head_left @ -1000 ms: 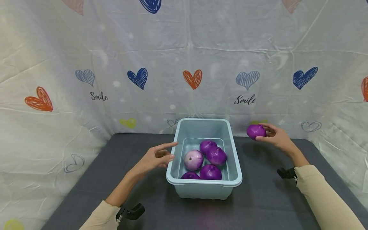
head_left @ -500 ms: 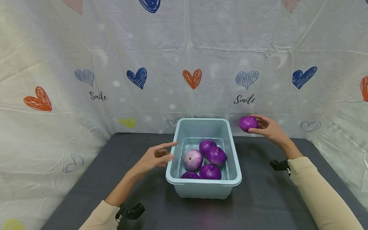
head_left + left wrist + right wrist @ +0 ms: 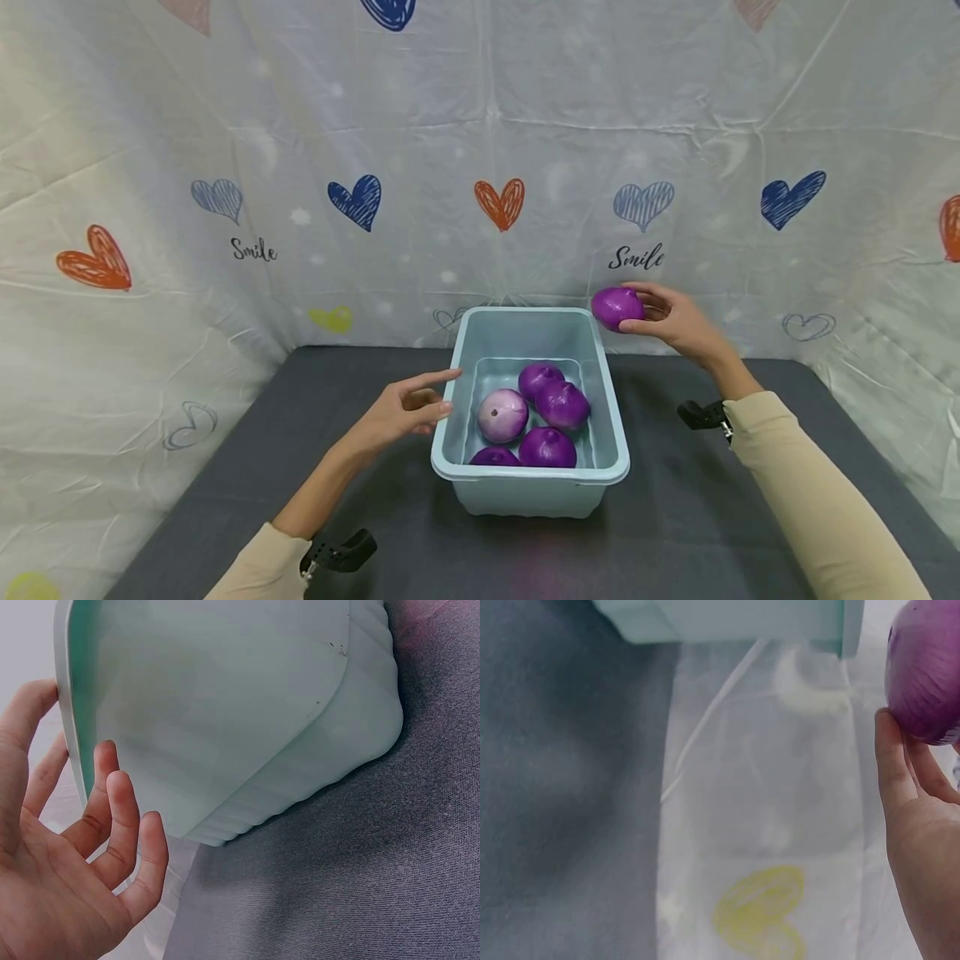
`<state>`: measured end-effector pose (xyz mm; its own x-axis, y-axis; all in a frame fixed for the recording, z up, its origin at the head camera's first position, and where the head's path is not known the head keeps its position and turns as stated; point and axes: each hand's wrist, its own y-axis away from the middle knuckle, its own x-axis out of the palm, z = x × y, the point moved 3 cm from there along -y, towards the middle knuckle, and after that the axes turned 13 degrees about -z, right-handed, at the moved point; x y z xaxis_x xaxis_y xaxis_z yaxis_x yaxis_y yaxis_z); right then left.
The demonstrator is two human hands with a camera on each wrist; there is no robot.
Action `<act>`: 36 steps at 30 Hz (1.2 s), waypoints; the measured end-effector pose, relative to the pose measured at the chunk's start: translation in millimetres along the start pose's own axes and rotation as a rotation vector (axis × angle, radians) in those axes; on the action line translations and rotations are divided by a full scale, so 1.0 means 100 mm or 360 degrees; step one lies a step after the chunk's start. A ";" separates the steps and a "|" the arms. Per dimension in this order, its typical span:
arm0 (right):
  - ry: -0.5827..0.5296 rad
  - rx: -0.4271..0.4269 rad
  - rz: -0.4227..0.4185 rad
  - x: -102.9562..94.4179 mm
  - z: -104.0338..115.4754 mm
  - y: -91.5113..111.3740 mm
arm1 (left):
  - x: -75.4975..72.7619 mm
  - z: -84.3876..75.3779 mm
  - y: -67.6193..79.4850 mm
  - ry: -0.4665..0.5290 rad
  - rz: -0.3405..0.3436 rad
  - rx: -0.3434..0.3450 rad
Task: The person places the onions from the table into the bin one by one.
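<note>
A pale blue plastic bin (image 3: 525,492) holds several purple onions, one of them a paler onion (image 3: 503,416). My right hand (image 3: 678,321) grips a purple onion (image 3: 617,309) between thumb and fingers, raised by the bin's far right corner. In the right wrist view, that onion (image 3: 926,671) fills the upper right corner, with the fingertips against its side. At the bin's left side, my left hand (image 3: 401,408) touches the rim with its thumb and index fingertips. The left wrist view shows its other fingers (image 3: 124,825) loosely bent, holding nothing, beside the bin's wall (image 3: 217,697).
A dark grey cloth (image 3: 697,500) covers the table under the bin. Behind and at both sides hangs a white sheet (image 3: 427,100) printed with hearts and the word Smile. Black straps (image 3: 341,552) are on both wrists, at the beige sleeves.
My right hand has carried the onion leftward and upward, from over the table's right part to the bin's far right corner. My left hand and the bin have stayed in place.
</note>
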<state>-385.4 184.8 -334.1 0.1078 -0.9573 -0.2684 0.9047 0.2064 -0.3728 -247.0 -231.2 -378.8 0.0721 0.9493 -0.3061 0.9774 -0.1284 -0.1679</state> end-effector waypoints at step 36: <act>-0.0326 -0.0136 0.0259 0.28 0.14 -0.06 | 0.00 0.02 -0.03 0.0005 0.0026 0.0010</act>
<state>-381.7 154.2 -327.1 0.3378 -0.9294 -0.1487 0.8316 0.3687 -0.4154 -250.0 -231.3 -380.1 0.0887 0.9480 -0.3057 0.9748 -0.1457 -0.1690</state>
